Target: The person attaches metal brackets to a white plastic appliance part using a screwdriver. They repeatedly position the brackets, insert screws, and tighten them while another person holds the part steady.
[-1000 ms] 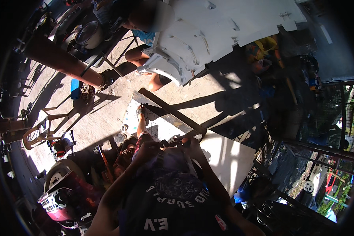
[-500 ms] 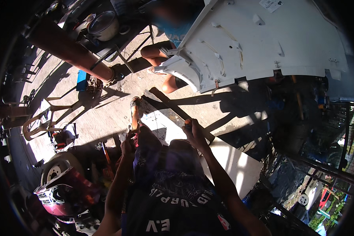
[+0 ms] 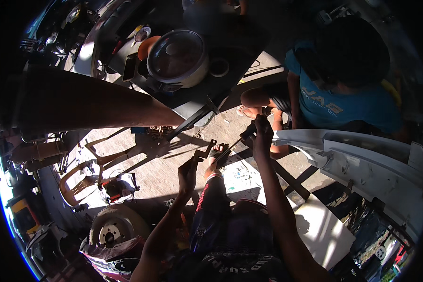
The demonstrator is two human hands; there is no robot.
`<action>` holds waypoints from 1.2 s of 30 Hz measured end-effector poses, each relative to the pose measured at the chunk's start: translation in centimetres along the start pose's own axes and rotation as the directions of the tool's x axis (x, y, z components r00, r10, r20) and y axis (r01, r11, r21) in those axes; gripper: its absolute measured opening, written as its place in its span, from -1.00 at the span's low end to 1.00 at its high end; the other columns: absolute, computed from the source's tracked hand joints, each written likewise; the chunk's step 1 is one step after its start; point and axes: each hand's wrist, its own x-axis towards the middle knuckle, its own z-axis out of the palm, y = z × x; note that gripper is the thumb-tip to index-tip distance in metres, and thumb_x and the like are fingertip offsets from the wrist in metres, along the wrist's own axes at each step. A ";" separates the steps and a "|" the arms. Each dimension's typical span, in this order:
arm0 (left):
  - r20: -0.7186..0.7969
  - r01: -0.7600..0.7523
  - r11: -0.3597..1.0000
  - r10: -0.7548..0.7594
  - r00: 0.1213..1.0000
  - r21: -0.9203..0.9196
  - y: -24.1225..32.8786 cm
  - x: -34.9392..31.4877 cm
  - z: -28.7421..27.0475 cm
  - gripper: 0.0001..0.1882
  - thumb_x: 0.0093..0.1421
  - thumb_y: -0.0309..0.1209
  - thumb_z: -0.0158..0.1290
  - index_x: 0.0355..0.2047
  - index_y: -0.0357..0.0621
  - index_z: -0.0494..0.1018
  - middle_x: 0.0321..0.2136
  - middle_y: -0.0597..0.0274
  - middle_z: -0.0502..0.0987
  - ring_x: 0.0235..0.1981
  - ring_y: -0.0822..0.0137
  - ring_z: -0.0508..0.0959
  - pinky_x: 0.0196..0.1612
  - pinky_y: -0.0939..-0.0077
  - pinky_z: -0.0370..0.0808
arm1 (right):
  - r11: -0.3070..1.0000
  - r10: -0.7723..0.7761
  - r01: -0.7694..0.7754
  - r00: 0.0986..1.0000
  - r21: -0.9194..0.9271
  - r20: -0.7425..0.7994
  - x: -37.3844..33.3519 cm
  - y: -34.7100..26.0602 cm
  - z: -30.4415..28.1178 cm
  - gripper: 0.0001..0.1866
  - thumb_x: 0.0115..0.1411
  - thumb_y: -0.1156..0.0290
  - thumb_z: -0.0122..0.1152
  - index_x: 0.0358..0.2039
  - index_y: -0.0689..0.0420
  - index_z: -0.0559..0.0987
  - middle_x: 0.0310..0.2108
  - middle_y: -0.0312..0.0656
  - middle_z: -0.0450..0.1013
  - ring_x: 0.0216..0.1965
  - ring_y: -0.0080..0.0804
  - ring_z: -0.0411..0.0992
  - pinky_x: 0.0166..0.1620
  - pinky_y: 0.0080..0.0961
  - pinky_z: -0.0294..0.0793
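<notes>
My left hand (image 3: pixel 188 175) is closed around the lower end of a small bent metal bracket (image 3: pixel 205 152), a dark zigzag strip with a hole near its top. To its right, my raised right hand (image 3: pixel 262 132) grips the dark handle of a screwdriver-like tool (image 3: pixel 231 148). Its thin shaft slants down and left toward the bracket. I cannot tell whether the shaft's tip touches anything. My sandalled foot (image 3: pixel 218 151) shows on the ground behind the bracket and the shaft.
A large white car body panel (image 3: pixel 362 164) lies at the right, beside a crouching person in a blue shirt (image 3: pixel 333 101). A table holds a lidded pot (image 3: pixel 177 58). A brown post (image 3: pixel 103 105) crosses the left. A wheel (image 3: pixel 110 230) and a brown chair frame (image 3: pixel 75 185) stand lower left.
My view has swung up and left, so the table, pot and co-worker show more fully. Both hands have risen, and the bracket and the tool's shaft now show clearly.
</notes>
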 end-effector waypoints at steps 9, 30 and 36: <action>0.033 -0.144 0.972 0.141 0.989 0.188 -6.0 21.0 -5.7 -0.75 0.36 -0.41 0.06 -0.09 -0.33 0.60 -0.38 0.02 0.66 -0.38 0.40 0.57 -0.27 0.41 0.46 | 0.597 -0.649 0.575 0.756 -0.560 0.084 18.5 8.2 13.4 -0.66 0.23 0.25 0.32 -0.09 0.20 0.55 -0.25 -0.18 0.53 -0.25 -0.45 0.50 -0.22 -0.41 0.47; -0.048 0.056 0.963 -0.045 0.998 0.265 -18.6 26.0 -5.0 -0.56 0.22 -0.35 0.24 0.04 -0.30 0.44 -0.20 -0.08 0.65 -0.26 0.12 0.67 -0.20 0.22 0.57 | 0.612 -0.355 0.415 0.905 -0.673 0.235 13.5 -0.6 12.2 -0.46 0.25 0.08 0.31 0.06 0.22 0.48 -0.32 -0.06 0.57 -0.26 -0.26 0.61 -0.19 -0.26 0.56; 0.096 -0.046 0.927 0.011 0.995 0.373 -9.7 23.5 -4.6 -0.50 0.17 -0.07 0.29 -0.06 -0.18 0.53 -0.35 -0.01 0.66 -0.37 0.15 0.68 -0.29 0.24 0.57 | 0.636 -0.190 0.314 0.949 -0.705 0.251 0.7 2.7 -1.2 -0.64 0.24 0.26 0.34 -0.07 0.24 0.57 -0.21 -0.12 0.60 -0.21 -0.35 0.61 -0.19 -0.43 0.59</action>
